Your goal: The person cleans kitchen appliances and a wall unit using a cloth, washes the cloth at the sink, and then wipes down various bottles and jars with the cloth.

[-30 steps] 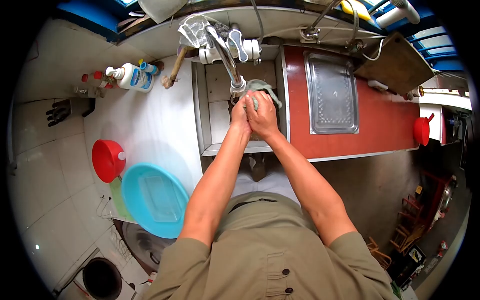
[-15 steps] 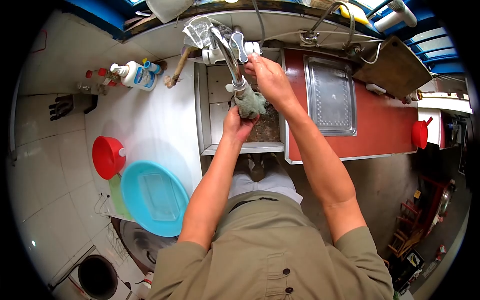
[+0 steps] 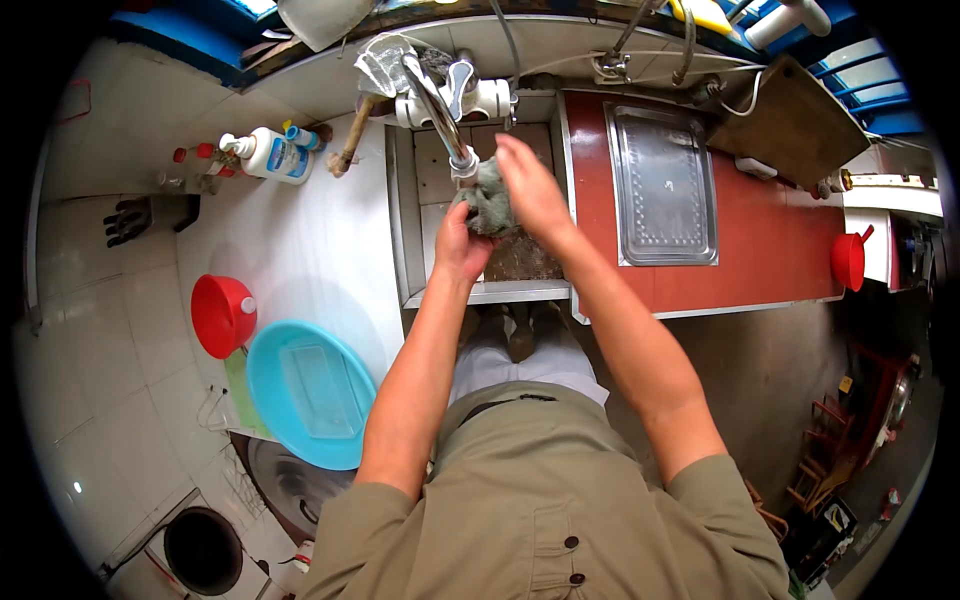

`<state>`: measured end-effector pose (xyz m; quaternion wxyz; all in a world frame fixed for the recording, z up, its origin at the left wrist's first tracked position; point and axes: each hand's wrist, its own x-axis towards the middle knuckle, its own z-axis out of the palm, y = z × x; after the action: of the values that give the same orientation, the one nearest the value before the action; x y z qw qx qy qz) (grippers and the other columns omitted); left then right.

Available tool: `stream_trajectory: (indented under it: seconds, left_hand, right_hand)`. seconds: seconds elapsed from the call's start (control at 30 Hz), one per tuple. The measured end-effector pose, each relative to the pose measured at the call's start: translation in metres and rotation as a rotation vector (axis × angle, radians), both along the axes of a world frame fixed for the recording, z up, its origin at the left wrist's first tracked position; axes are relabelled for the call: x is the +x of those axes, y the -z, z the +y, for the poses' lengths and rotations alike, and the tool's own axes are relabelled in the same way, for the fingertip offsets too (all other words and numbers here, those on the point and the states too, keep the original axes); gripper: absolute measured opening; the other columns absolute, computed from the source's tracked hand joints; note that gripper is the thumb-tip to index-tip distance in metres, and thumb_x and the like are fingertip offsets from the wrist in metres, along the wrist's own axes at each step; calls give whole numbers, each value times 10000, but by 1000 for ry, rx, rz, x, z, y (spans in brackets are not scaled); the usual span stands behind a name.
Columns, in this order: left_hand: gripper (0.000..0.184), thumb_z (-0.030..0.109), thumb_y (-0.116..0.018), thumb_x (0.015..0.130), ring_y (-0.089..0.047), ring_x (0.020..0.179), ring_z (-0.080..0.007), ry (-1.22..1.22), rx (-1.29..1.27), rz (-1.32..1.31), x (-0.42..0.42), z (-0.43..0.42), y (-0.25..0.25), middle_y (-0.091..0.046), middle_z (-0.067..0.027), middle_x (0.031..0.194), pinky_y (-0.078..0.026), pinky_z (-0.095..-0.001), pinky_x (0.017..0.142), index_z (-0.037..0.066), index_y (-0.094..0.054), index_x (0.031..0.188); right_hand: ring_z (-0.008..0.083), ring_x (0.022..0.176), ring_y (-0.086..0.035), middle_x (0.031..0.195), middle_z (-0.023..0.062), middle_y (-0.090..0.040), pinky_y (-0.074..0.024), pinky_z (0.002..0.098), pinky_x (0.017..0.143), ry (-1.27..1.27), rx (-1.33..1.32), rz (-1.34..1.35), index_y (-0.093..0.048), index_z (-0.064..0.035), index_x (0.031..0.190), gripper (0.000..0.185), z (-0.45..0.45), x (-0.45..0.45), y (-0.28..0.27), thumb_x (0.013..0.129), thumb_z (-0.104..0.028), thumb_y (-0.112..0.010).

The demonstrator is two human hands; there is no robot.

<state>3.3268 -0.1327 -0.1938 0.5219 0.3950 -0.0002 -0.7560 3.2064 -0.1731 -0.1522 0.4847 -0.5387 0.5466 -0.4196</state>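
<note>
A long, glossy white countertop (image 3: 300, 250) runs along the left of a rectangular, tile-floored sink with a pale metallic rim (image 3: 490, 291); a flat red countertop (image 3: 740, 240) lies to its right; on the white side, near its front edge, sits a round turquoise plastic basin (image 3: 268, 395); on the red side, near the sink, lies a rectangular, shiny metal tray (image 3: 668, 210); a curved chrome faucet spout (image 3: 435, 107) reaches out over the sink from the back; a round red plastic bowl (image 3: 220, 318) stands just beside the basin; a white pump bottle with a blue label (image 3: 278, 156) stands farther back by the wall; the right hand (image 3: 535, 190) is at the right side of the spout's mouth, its fingers straightened and together, unclosed; the left hand (image 3: 464, 245) grips a crumpled grey-green cloth (image 3: 490, 205) from below, thumb in sight, other fingers mostly hidden; that cloth is over the sink, between the hands, right by the spout's mouth; whether the right fingers touch it, I cannot tell.
</note>
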Motion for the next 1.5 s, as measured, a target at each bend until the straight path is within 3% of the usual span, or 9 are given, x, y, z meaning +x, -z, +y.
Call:
stream_trajectory:
  seconds: [0.23,0.27,0.53,0.63,0.9,0.97,1.23,1.37,1.5]
  left_hand:
    - [449,515,-450,950,-624,817,-227,159,20,370,20,-1,38,-634,-59,832,-526,-382,787,103,-612,872]
    - [435,453,-390,971,-600,1005,-339,164,-44,433,34,-9,36,-625,-150,1089,-483,-489,900,79,-584,1081]
    - [335,247,-346,1025,-526,1166,-286,-105,-154,-2,-3,4,-1,-533,-137,1257,-394,-497,1022,67,-469,1279]
    - [371,323,-384,1008,-546,1103,-263,-127,-30,55,-6,12,-21,-554,-89,1207,-399,-442,1017,72,-470,1268]
    - [736,618,-421,905,-417,1237,-492,-46,-158,264,36,-18,28,-449,-237,1332,-390,-532,1015,14,-389,1324]
    - [735,607,-433,902,-429,1235,-474,163,-248,501,30,-17,31,-418,-239,1365,-389,-536,1020,36,-370,1360]
    - [349,254,-414,979,-568,1072,-290,-143,-59,-90,-10,9,7,-572,-129,1187,-459,-447,962,13,-488,1220]
    - [388,337,-361,992,-540,1116,-254,-67,-337,233,34,-25,34,-565,-93,1209,-450,-436,956,45,-514,1196]
    - [486,459,-350,983,-461,1233,-358,-5,-25,133,34,-36,16,-513,-121,1294,-397,-522,1028,103,-472,1290]
  right_hand:
    - [392,1092,-505,1156,195,-556,-373,496,973,39,-221,239,-595,-38,1102,405,77,54,36,784,-270,-688]
    - [407,1204,-434,1253,188,-523,-279,551,1077,46,-436,273,-597,-62,1177,496,83,59,39,751,-287,-714]
    - [405,930,-599,995,210,-623,-485,437,838,255,-278,240,-603,-37,1028,264,-5,56,55,844,-227,-596]
    - [427,948,-609,1009,239,-637,-487,475,816,65,174,125,-581,-23,1037,265,-15,42,37,838,-194,-551]
    - [390,1171,-499,1162,167,-609,-335,508,1033,-43,-413,213,-618,-50,1057,255,60,69,39,834,-159,-564]
    - [424,1233,-452,1140,192,-617,-290,522,1066,-66,-372,103,-620,-35,1071,293,46,67,32,823,-190,-604]
    - [378,938,-639,1025,197,-661,-506,423,811,119,150,227,-665,-61,988,260,-14,35,42,860,-259,-555]
    - [360,1190,-525,1250,194,-569,-413,387,1004,36,10,-24,-540,-73,1270,406,23,40,46,875,-168,-549]
    - [386,1334,-351,1326,189,-509,-255,454,1113,-117,-294,59,-552,-63,1270,402,60,64,27,883,-169,-580]
